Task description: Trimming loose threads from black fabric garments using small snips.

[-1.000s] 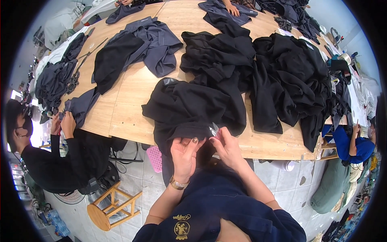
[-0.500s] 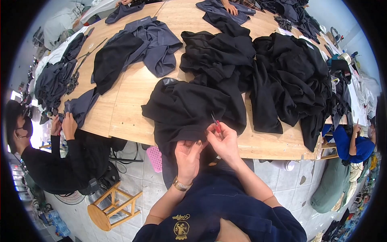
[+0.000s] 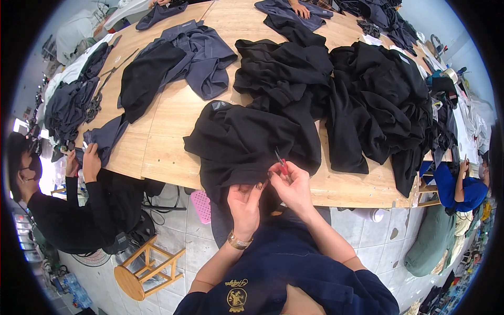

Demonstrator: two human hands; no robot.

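Note:
A black garment (image 3: 247, 136) lies bunched over the table's near edge in front of me. My left hand (image 3: 244, 207) pinches its hem, thumb and fingers closed on the cloth. My right hand (image 3: 290, 185) is closed around small red-handled thread snips (image 3: 282, 164), whose dark blades point up and away over the cloth. The right fingertips come close to the left thumb at the hem; whether they also hold cloth or a thread is too small to tell.
Black garments (image 3: 378, 100) are heaped at the right of the wooden table (image 3: 168, 152), with grey-blue ones (image 3: 210, 58) at the far left. Co-workers sit at left and right, and a hand (image 3: 300, 10) rests on cloth at the far side. A wooden stool (image 3: 131, 278) stands lower left.
Both hands stay almost in place at the hem, with only a slight shift of the fingers. The garment and snips look nearly the same.

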